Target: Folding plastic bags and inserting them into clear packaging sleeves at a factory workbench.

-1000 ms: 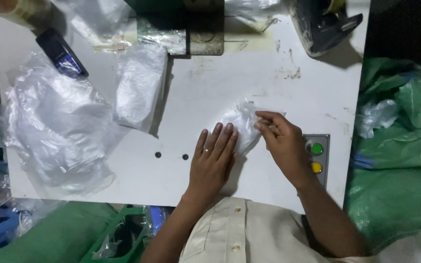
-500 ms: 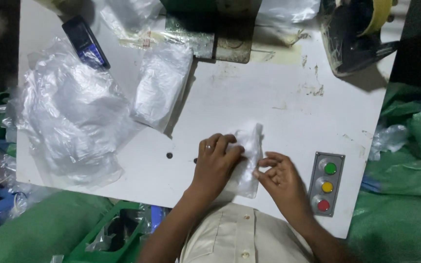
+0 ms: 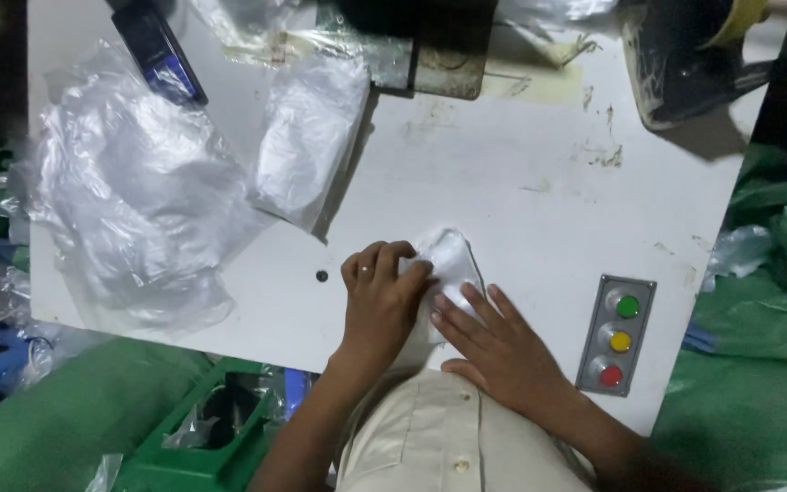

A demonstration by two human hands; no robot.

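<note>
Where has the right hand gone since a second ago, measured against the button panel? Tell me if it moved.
Yes. The right hand slid down the small white piece toward the table's near edge; it now lies flat, level with the button panel, not above it.
</note>
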